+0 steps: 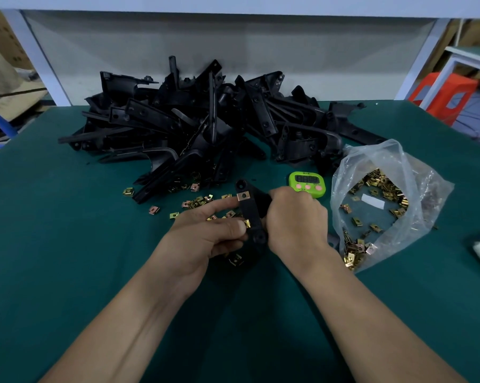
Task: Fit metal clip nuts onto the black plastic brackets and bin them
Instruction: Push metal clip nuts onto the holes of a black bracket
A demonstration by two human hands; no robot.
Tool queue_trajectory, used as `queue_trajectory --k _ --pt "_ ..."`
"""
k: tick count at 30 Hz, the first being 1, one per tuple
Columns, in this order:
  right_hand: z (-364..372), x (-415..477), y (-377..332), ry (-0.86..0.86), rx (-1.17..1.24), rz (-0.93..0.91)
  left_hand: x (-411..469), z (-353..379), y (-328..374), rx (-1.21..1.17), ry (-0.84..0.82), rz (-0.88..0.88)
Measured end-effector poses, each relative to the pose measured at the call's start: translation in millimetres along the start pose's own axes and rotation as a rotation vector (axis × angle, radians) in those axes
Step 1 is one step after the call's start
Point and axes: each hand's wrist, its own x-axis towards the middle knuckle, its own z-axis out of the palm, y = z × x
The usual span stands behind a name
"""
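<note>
My right hand (297, 217) gripped the bracket (253, 212) above the table (67, 244); my left hand (205, 233) pinched a clip nut (247, 223) against its edge. Risk noted: pushed on askew, it could spring off among the loose nuts (197, 201).

We look down on a counter covered with a dark green mat (67, 244), which fills the lower view. Behind it stands a pale grey back panel (233, 45), set between a slanting white post on the left (37, 59) and another on the right (424, 59), under a white top rail (233, 2). Past the left edge we see brown cardboard boxes (4, 40). On the right, an orange-red plastic stool (451, 95) stands beside a white-framed table with a green top (473, 58). The light is soft and even.
</note>
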Motion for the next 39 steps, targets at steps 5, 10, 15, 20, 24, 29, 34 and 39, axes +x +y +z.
queue_trajectory --k 5,10,15,20,24,29,34,39 --pt "-0.3 -0.1 0.3 -0.010 0.027 -0.003 0.3 -1.5 1.3 -0.038 -0.041 -0.012" --pt "-2.9 -0.3 1.9 -0.015 0.102 0.001 2.8 -1.6 3.8 -0.067 -0.112 -0.063" --pt "-2.7 -1.8 5.1 0.009 0.147 -0.036 5.6 -1.6 0.3 -0.093 -0.180 -0.087" --pt "0.2 -3.8 4.8 -0.007 0.177 -0.049 4.3 0.5 1.6 -0.139 -0.238 -0.076" --pt "1.3 -4.3 2.1 -0.029 0.160 -0.057 4.4 2.7 -4.2 -0.077 -0.185 -0.047" --pt "0.8 -4.6 2.2 0.001 0.156 -0.084 4.7 -0.1 -2.9 -0.085 -0.160 -0.088" --pt "5.5 -2.2 7.6 0.058 0.191 -0.032 2.3 10.4 -2.9 -0.022 0.063 0.097" --pt "4.8 0.8 5.9 0.030 0.337 -0.090 5.0 12.1 -8.6 0.533 0.497 0.352"
